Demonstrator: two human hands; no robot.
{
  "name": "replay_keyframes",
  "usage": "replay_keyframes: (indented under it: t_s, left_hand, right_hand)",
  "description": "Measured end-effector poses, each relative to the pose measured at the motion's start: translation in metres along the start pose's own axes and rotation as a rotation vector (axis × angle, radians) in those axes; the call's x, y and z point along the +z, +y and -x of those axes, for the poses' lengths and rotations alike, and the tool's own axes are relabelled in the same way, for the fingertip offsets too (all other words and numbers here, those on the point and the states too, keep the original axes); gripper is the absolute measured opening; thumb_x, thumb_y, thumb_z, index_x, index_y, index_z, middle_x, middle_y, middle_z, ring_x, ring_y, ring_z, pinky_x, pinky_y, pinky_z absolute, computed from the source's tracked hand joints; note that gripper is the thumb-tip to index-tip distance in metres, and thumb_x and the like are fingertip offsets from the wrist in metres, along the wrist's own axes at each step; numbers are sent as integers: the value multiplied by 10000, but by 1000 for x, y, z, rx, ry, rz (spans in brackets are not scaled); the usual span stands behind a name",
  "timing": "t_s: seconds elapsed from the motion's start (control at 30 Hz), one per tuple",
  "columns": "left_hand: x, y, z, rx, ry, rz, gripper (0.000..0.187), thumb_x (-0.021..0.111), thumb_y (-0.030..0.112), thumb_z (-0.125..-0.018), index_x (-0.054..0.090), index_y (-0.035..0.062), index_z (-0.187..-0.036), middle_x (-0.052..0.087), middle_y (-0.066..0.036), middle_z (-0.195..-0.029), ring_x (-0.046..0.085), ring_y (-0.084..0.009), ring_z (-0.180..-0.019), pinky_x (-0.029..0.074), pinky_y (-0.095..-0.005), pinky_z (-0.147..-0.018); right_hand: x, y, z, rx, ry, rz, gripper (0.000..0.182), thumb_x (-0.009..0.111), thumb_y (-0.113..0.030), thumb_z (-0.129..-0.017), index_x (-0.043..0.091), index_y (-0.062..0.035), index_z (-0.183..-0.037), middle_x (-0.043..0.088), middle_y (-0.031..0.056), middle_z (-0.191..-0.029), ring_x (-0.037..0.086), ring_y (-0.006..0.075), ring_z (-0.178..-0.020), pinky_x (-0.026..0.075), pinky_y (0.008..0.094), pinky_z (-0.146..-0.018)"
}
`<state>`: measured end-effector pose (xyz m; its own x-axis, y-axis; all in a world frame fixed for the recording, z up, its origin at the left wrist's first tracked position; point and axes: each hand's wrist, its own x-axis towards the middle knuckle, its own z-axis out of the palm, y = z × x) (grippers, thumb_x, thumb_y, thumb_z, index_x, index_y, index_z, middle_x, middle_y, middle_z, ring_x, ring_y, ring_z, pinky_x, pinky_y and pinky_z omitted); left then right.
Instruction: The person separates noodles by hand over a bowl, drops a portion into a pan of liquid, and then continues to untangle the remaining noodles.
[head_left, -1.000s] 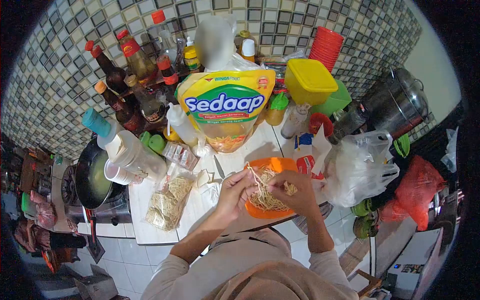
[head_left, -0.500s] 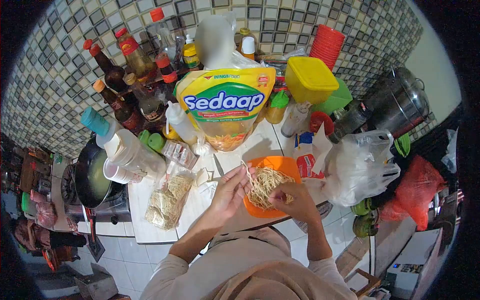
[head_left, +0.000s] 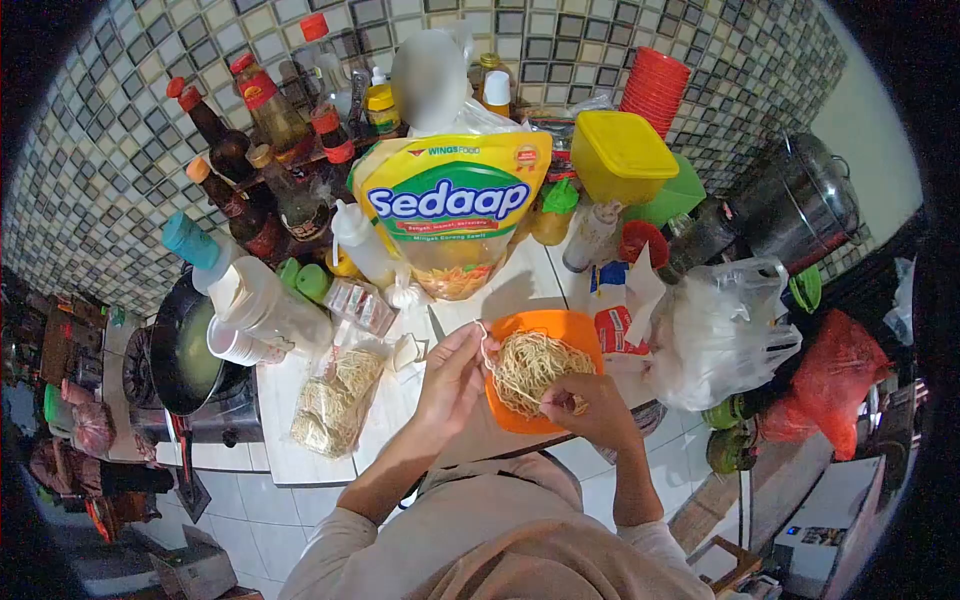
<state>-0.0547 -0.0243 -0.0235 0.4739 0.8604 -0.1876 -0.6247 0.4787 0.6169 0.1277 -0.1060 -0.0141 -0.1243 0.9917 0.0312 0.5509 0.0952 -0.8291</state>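
Pale noodles (head_left: 535, 365) lie in an orange bowl (head_left: 550, 322) near the counter's front. My left hand (head_left: 453, 380), at the bowl's left rim, has its fingers pinched on a few noodle strands at their tips. Over the bowl's lower right part, my right hand (head_left: 592, 408) is closed on some noodles, its fingertips partly among them. A clear bag of dry noodles (head_left: 338, 402) rests on the counter left of my left hand.
Behind the bowl stands a yellow Sedaap pouch (head_left: 450, 210). Sauce bottles (head_left: 270, 120) and clear cups (head_left: 270, 310) are at the left, beyond them a wok (head_left: 190, 345) on a stove. White plastic bags (head_left: 720, 335) sit at the right.
My left hand has shifted slightly left, away from the noodle pile toward the bowl's rim. My right hand has stayed nearly in place, over the bowl's lower right.
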Motion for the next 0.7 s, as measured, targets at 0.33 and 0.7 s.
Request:
replay_keyframes:
  t_s: [0.33,0.7]
  left_hand:
    - [15,-15,11,176,3,-471,104,550,73,-807,605,-16,-807,580,-36,-799,521,-83,-740,419,-218,-696]
    - [20,-1,4,-3,-284,-508,183,566,96,-808,604,-11,-952,619,-59,-821,549,-84,-780,433,-207,-719]
  right_hand:
    - [-6,-32,-11,-14,262,-167,280,644,-196,-718,579,-67,-957,569,80,-924,539,186,-706,446,291,-633]
    - [-7,-32,-31,-224,284,-253,172,688,-110,-645,654,-41,-798,584,49,-798,539,130,-717,411,232,-625]
